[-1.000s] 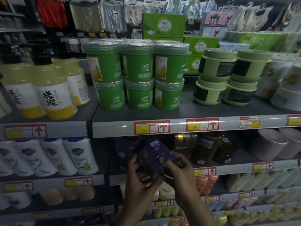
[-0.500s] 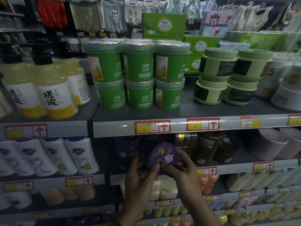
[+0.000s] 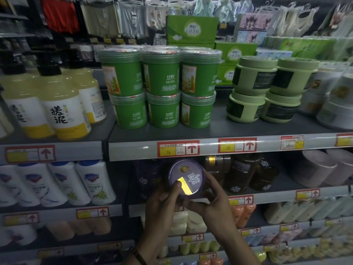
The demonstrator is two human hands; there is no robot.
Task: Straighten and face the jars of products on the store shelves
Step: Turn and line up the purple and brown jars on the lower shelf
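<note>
Gripping the round purple plastic jar [image 3: 186, 178] from both sides, the left hand [image 3: 164, 203] and right hand [image 3: 212, 201] hold it tipped, lid toward the camera, just in front of the second shelf [image 3: 267, 197]. Stacked green tubs [image 3: 162, 87] above stand squared, labels forward. This jar is not yet set in its row, and the dark brown jars [image 3: 242, 175] beside it probably need facing too.

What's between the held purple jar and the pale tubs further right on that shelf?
Head view: dark brown jars stand between the purple jar and the tubs.

A shop: stocked shelves [image 3: 219, 131] with price tags [image 3: 178, 149] (red arrows) under jars [image 3: 162, 73].
</note>
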